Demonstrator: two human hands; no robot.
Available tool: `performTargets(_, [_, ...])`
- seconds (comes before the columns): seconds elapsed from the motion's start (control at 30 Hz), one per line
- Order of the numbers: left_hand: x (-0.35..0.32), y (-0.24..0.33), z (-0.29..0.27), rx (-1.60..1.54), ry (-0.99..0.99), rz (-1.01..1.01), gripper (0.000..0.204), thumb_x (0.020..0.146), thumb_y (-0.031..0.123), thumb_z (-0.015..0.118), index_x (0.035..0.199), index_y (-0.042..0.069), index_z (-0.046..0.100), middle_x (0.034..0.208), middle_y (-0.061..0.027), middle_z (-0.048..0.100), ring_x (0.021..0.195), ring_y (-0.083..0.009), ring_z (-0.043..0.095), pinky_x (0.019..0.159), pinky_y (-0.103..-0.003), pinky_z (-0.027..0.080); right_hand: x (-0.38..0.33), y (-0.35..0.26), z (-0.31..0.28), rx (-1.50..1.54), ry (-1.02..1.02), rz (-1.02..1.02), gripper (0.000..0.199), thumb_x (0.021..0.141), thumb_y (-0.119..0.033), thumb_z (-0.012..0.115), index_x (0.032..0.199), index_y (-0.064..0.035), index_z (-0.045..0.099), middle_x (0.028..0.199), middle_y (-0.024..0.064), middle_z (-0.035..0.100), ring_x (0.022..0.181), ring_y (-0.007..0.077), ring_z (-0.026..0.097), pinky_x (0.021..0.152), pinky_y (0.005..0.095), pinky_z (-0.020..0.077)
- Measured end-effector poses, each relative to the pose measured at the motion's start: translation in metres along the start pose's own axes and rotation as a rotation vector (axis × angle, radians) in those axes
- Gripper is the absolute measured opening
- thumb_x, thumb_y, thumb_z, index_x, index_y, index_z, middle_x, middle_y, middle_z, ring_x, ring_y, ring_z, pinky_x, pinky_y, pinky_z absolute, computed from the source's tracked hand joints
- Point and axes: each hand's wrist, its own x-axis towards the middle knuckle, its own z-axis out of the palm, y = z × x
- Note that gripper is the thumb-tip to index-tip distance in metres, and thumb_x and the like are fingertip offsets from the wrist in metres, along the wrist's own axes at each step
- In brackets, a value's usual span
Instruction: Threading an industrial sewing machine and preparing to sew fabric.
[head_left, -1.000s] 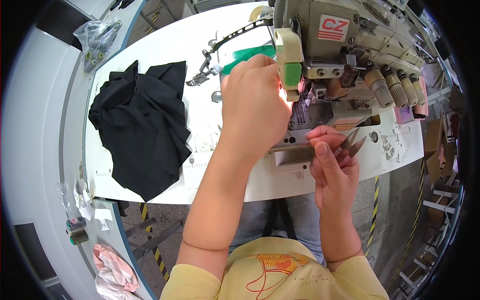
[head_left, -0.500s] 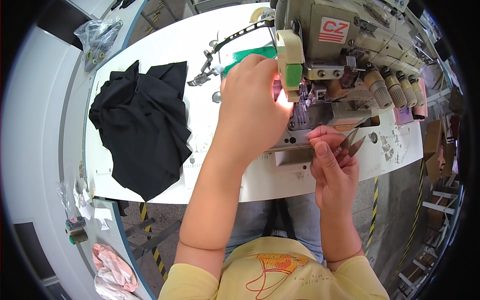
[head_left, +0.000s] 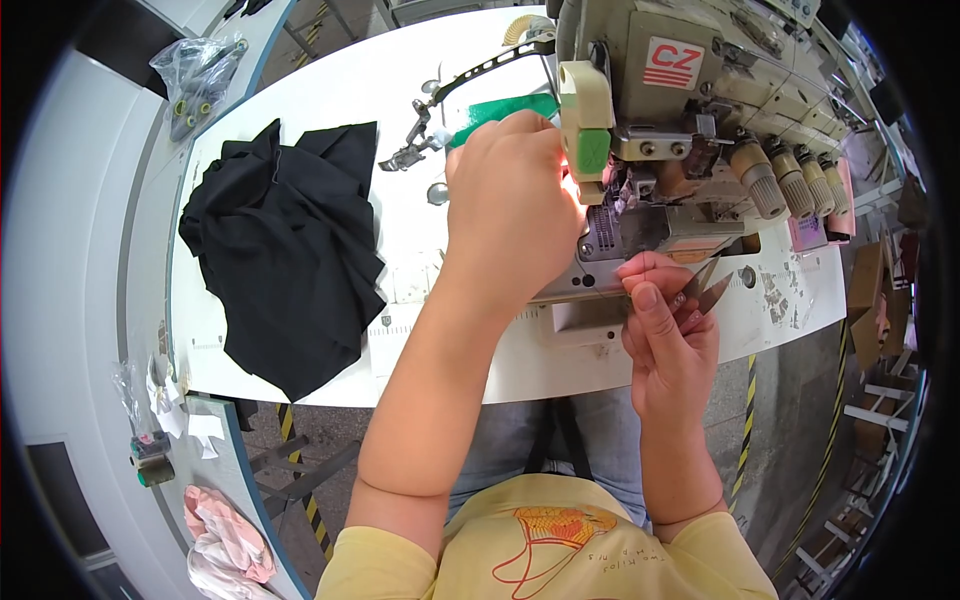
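An industrial sewing machine [head_left: 643, 110] stands over the white table. My left hand [head_left: 515, 190] reaches in beside its cream and green guard, next to the lit needle area; its fingertips are out of sight, so what they touch cannot be told. My right hand [head_left: 665, 320] is in front of the machine bed, with a pair of thread snips [head_left: 714, 292] held in the palm, two pointed blades sticking out to the right. Thumb and forefinger of that hand are pressed together near the bed's edge, and a thin dark thread seems to run up from them.
Black fabric [head_left: 285, 260] lies rumpled on the table's left part. A green piece [head_left: 505, 112] lies behind my left hand, near a jointed metal arm [head_left: 415, 130]. Tension knobs [head_left: 785, 178] line the machine's right. A side table [head_left: 235, 490] holds pink and white cloth [head_left: 228, 535].
My left hand has shifted very slightly and turned a little at the wrist beside the needle area. The right hand and its snips stay nearly still.
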Motion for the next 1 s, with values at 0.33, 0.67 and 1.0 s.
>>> performTargets(0.33, [0.004,0.001,-0.002,-0.086,-0.042,-0.073,0.012,0.067,0.005,0.058,0.073,0.012,0.066,0.073,-0.0063,0.057,0.078,-0.0284,0.054,0.071,-0.04,0.038,0.0,0.0,0.0,0.014,-0.008,0.001,0.008,0.082,-0.006,0.063,0.088,-0.0026,0.06,0.1,0.0056,0.056,0.056,0.0005,0.038,0.045,0.0154,0.0259])
performTargets(0.67, [0.009,0.0,-0.009,-0.037,-0.199,-0.084,0.02,0.075,0.009,0.066,0.094,0.002,0.062,0.083,-0.0118,0.065,0.074,-0.0249,0.062,0.067,-0.031,0.048,0.0,-0.001,0.001,0.016,0.007,0.003,0.008,0.083,-0.007,0.063,0.088,-0.0026,0.06,0.1,0.0051,0.056,0.056,0.0005,0.038,0.045,0.0155,0.0263])
performTargets(1.0, [0.011,-0.005,-0.007,-0.107,-0.192,-0.132,0.014,0.065,0.006,0.061,0.075,0.015,0.068,0.077,-0.0032,0.058,0.079,-0.0265,0.056,0.071,-0.041,0.038,-0.002,-0.001,0.002,0.019,0.007,-0.002,0.008,0.083,-0.008,0.063,0.088,-0.0024,0.06,0.1,0.0048,0.057,0.055,0.0002,0.038,0.045,0.0155,0.0256])
